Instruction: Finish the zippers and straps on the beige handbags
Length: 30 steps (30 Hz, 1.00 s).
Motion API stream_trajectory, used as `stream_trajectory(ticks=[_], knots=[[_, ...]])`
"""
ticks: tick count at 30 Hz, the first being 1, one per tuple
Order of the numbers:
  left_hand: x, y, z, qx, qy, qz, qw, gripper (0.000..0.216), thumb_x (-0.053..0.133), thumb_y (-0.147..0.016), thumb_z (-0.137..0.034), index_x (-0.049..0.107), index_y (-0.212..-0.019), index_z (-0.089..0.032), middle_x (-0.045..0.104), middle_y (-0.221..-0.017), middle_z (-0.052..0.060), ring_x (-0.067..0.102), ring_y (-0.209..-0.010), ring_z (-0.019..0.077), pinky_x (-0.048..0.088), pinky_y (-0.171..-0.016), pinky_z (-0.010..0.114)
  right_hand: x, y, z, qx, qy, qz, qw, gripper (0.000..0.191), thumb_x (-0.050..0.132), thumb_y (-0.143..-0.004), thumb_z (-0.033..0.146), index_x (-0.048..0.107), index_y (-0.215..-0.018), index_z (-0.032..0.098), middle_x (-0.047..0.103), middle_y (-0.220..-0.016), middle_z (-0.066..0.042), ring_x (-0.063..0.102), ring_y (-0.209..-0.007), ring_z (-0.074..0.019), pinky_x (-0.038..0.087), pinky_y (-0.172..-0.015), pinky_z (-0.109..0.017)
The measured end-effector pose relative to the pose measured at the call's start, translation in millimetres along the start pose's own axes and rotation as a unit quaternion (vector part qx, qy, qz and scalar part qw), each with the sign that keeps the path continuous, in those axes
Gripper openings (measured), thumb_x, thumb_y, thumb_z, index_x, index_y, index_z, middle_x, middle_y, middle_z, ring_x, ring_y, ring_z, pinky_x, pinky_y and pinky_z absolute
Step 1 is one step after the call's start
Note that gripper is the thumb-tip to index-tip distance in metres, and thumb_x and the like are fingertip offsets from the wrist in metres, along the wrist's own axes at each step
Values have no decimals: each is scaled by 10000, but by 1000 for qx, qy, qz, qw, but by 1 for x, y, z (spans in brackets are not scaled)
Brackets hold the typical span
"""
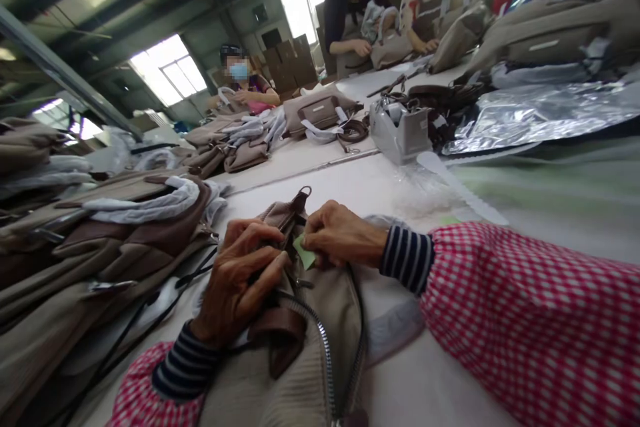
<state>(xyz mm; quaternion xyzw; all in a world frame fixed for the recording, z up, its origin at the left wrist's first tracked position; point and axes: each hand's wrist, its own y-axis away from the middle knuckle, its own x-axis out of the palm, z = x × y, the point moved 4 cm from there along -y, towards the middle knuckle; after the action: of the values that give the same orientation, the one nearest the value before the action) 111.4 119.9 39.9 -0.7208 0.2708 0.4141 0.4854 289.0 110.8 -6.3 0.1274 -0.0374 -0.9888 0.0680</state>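
Observation:
A grey-beige bag [280,387] with a metal zipper and a brown leather handle lies on the table right in front of me. My right hand [337,233] pinches a small light green piece of paper or cloth [303,253] against the bag's upper part. On the other side, my left hand [245,273] has its fingers bent over the bag's upper edge, close to the green piece; thumb and fingertips press on the fabric there. A brown tab with a metal ring [305,192] sticks up at the bag's far end.
Stacked bags [115,240] with wrapped handles fill the left side. Further back stand a grey box [403,130], coiled brown straps [354,133] and another bag [317,110]. Silver plastic sheeting [540,113] lies to the right. Several co-workers handle bags across the table [345,180].

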Motion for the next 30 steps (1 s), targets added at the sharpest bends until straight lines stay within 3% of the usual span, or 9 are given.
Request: stream_trajectory(ticks=[3,9,15,18,20,26,30], knots=[[0,1,-2,11,6,-15,1000,286,521,-1014,-184,712,-801,-182,657,-998,71,500,-1045,246,410,-963,419,8,-4,0,23,-28,27,999,156,611,-767,179,619,-612,155,636,-514,0,443,-356,-75,310,-360,-195],[4,2,-1,1,45,-21,999,292,535,-1022,-201,707,-788,-175,654,-954,68,497,-1023,239,421,-948,415,21,-12,4,66,-64,13,996,231,578,-774,152,626,-548,140,542,-417,13,381,-323,-69,251,-329,-195],[5,2,1,14,72,-25,997,349,505,-1044,-253,686,-753,-187,658,-975,56,521,-1025,228,457,-931,377,24,-9,13,54,65,-12,996,160,548,-743,87,601,-606,151,568,-501,20,493,-432,-85,350,-435,-188],[7,4,6,26,84,-38,995,328,499,-1048,-286,694,-796,-209,663,-998,39,548,-1024,213,487,-917,328,23,-11,20,5,153,-9,988,149,599,-684,66,553,-581,162,495,-552,43,464,-541,-87,319,-479,-194],[12,6,12,35,90,-49,994,297,508,-1044,-325,711,-847,-234,669,-1018,25,561,-1004,205,503,-898,299,22,-15,20,13,184,-16,983,143,591,-661,55,557,-576,165,481,-572,41,466,-586,-98,330,-498,-199],[24,7,27,42,102,-50,993,317,506,-1030,-397,720,-840,-260,677,-997,18,571,-999,210,522,-890,280,26,-21,10,90,187,-122,971,89,524,-714,115,549,-653,175,498,-634,18,493,-581,-113,384,-493,-200],[19,6,25,67,93,-66,991,282,553,-998,-395,734,-826,-264,703,-972,15,601,-960,207,545,-851,262,26,-19,14,80,199,-104,971,112,548,-708,103,569,-624,173,506,-621,24,518,-604,-115,396,-512,-190]])
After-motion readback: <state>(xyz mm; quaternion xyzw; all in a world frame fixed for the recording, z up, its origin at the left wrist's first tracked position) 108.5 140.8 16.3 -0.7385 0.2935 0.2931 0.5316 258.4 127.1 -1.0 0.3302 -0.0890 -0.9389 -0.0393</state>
